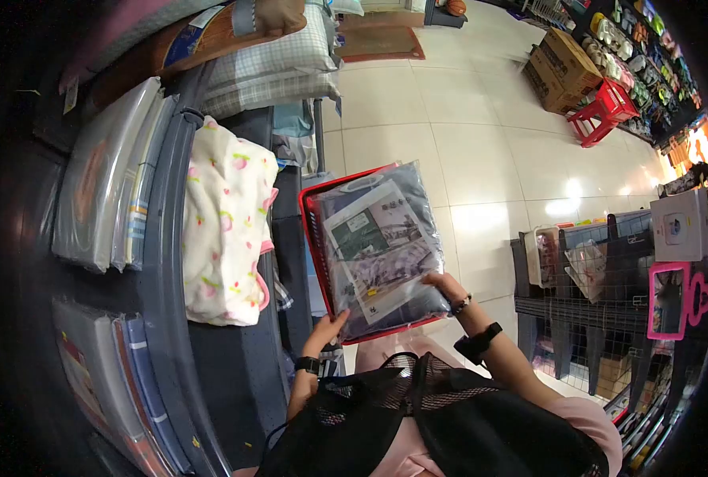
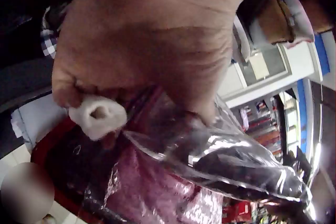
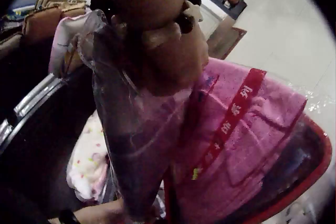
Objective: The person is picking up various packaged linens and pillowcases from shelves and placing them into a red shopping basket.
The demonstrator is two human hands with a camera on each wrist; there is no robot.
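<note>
A clear plastic package (image 1: 386,246) of dark folded fabric, with a printed picture card, lies over a red basket (image 1: 307,230). My left hand (image 1: 324,334) grips its lower left corner; in the left wrist view the fingers of that hand (image 2: 147,40) curl against the clear plastic (image 2: 210,150), beside a small white object (image 2: 98,117) that I cannot identify. My right hand (image 1: 446,289) pinches the package's right edge. In the right wrist view this hand (image 3: 173,61) holds the plastic (image 3: 131,124) above a pink towel (image 3: 247,134) with a red band, in the basket (image 3: 324,145).
A white patterned blanket (image 1: 226,226) lies on the dark shelf (image 1: 226,389) at left, near packaged bedding (image 1: 103,183) and pillows (image 1: 274,60). Tiled floor (image 1: 481,175) stretches ahead. A red stool (image 1: 604,111), a cardboard box (image 1: 562,71) and wire racks (image 1: 592,318) stand at right.
</note>
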